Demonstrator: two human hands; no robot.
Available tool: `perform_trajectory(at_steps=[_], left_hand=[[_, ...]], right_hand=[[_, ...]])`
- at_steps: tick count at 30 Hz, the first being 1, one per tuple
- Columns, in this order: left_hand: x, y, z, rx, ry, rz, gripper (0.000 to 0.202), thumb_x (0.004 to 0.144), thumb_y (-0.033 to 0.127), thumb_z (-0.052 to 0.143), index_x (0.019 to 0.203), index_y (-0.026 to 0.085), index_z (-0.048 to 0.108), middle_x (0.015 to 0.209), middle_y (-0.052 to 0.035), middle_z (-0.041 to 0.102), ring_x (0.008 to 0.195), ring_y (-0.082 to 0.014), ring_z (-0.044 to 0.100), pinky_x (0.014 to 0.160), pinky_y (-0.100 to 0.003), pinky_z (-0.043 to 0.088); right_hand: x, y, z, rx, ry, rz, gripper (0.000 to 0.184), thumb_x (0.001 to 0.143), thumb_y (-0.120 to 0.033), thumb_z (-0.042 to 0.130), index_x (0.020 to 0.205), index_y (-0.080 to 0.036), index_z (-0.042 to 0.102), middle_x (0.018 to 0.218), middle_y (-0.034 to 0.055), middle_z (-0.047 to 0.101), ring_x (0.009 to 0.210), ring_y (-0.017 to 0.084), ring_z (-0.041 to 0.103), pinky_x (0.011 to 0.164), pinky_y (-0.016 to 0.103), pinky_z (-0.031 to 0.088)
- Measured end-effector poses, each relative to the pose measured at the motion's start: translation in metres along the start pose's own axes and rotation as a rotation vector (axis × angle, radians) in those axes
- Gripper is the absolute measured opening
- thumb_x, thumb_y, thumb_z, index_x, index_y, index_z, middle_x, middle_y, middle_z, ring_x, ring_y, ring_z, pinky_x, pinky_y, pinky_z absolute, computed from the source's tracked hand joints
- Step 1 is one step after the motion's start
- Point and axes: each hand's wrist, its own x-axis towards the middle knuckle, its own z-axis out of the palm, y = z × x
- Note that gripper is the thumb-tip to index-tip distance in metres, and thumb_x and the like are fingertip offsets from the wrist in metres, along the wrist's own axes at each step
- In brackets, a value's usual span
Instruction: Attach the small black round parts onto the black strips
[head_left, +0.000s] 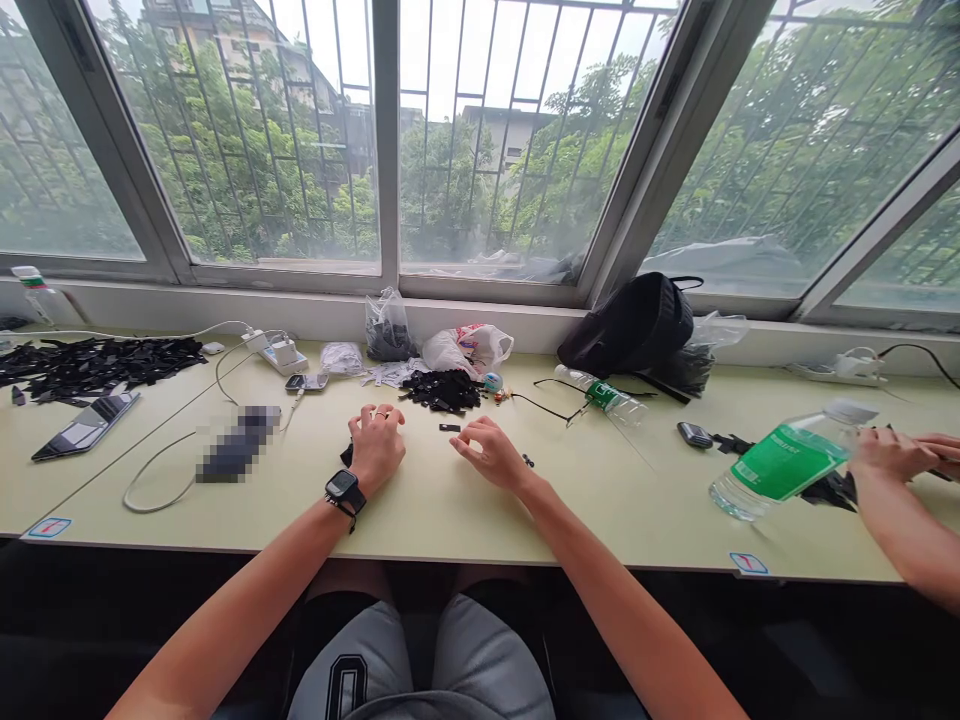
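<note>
My left hand (377, 447) rests on the pale green table (420, 510) with its fingers curled down, and a black smartwatch (346, 491) sits on that wrist. A black scrap (346, 455) pokes out beside this hand, partly hidden by it. My right hand (491, 455) lies with its fingers apart, holding nothing. Its fingertips are near a small black rectangular piece (450, 427). Another tiny black piece (528, 460) lies just right of that hand. A heap of small black pieces (442, 390) sits farther ahead, between my hands.
A larger black heap (97, 365) lies far left. Along the window stand a black bag (630, 325) and plastic bags (389, 327). Eyeglasses (559, 403), a phone (86, 425), and cables lie about. At right, a co-worker's hands (892, 455) work beside a green-labelled water bottle (780, 465).
</note>
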Motion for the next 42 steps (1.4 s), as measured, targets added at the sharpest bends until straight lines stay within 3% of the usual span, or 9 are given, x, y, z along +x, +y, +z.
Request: perform_trajectory(at_steps=[5,11,17,24,27,30,33,37,42], left_hand=[[0.000,-0.005,0.005,0.045,-0.077,-0.057,0.022,0.097,0.017,0.049,0.112,0.019,0.065,0.130,-0.0188,0.063,0.113,-0.0354,0.053,0.090,-0.047,0.042],[0.005,-0.013,0.002,0.112,-0.118,-0.007,0.036,0.086,0.000,0.047,0.112,0.017,0.066,0.114,-0.0164,0.067,0.103,-0.0303,0.055,0.088,-0.041,0.044],[0.006,-0.014,-0.004,0.109,-0.060,-0.009,0.039,0.085,-0.001,0.047,0.106,0.021,0.070,0.107,-0.0144,0.069,0.099,-0.0317,0.057,0.085,-0.044,0.044],[0.008,-0.005,-0.016,0.038,0.086,-0.059,0.024,0.098,0.022,0.049,0.104,0.020,0.073,0.109,-0.0165,0.069,0.107,-0.0379,0.056,0.088,-0.051,0.040],[0.009,-0.003,-0.022,-0.008,0.152,-0.059,0.025,0.100,0.022,0.047,0.107,0.021,0.071,0.113,-0.0151,0.070,0.109,-0.0369,0.056,0.090,-0.050,0.041],[0.010,-0.001,-0.026,-0.125,0.210,0.022,0.025,0.103,0.021,0.046,0.110,0.022,0.070,0.114,-0.0127,0.070,0.108,-0.0332,0.058,0.092,-0.047,0.044],[0.010,0.000,-0.022,-0.306,0.213,0.205,0.024,0.106,0.023,0.046,0.114,0.024,0.069,0.111,-0.0098,0.071,0.106,-0.0279,0.061,0.095,-0.043,0.048],[0.008,0.003,-0.010,-0.471,0.113,0.396,0.018,0.106,0.023,0.051,0.112,0.024,0.069,0.107,-0.0060,0.073,0.101,-0.0229,0.065,0.091,-0.038,0.052],[0.004,0.011,-0.006,-0.515,0.015,0.460,0.014,0.105,0.025,0.055,0.110,0.024,0.068,0.100,-0.0042,0.074,0.090,-0.0196,0.068,0.084,-0.034,0.053]], right_hand=[[0.000,-0.002,0.000,-0.019,-0.002,0.003,0.049,0.106,-0.053,0.047,0.068,-0.023,0.057,0.075,0.0068,0.067,0.088,0.025,0.057,0.086,0.041,0.047],[-0.001,-0.001,0.000,-0.022,0.011,-0.006,0.052,0.107,-0.052,0.046,0.063,-0.023,0.052,0.071,0.0065,0.063,0.083,0.025,0.055,0.083,0.040,0.048],[-0.001,-0.001,0.001,-0.024,0.002,-0.010,0.052,0.107,-0.051,0.044,0.063,-0.023,0.048,0.070,0.0062,0.062,0.082,0.024,0.055,0.083,0.039,0.048],[-0.001,0.000,0.001,-0.025,-0.006,-0.008,0.053,0.107,-0.052,0.045,0.062,-0.024,0.048,0.068,0.0056,0.059,0.081,0.024,0.055,0.082,0.039,0.047],[0.000,0.000,0.001,-0.028,-0.011,-0.008,0.052,0.107,-0.051,0.046,0.062,-0.023,0.047,0.068,0.0054,0.060,0.080,0.023,0.054,0.082,0.039,0.047],[-0.001,0.000,0.001,-0.029,-0.006,-0.008,0.051,0.106,-0.049,0.047,0.062,-0.023,0.049,0.069,0.0055,0.061,0.081,0.023,0.055,0.083,0.039,0.047],[-0.001,-0.001,0.001,-0.026,0.006,-0.007,0.045,0.106,-0.045,0.050,0.066,-0.023,0.053,0.072,0.0058,0.065,0.082,0.024,0.056,0.084,0.039,0.048],[-0.002,-0.001,0.003,0.005,0.012,-0.005,0.028,0.104,-0.037,0.054,0.081,-0.023,0.064,0.082,0.0063,0.071,0.088,0.025,0.060,0.084,0.040,0.049],[-0.003,0.000,0.004,0.009,0.028,0.007,0.014,0.102,-0.033,0.059,0.100,-0.023,0.069,0.088,0.0062,0.072,0.091,0.025,0.062,0.084,0.039,0.051]])
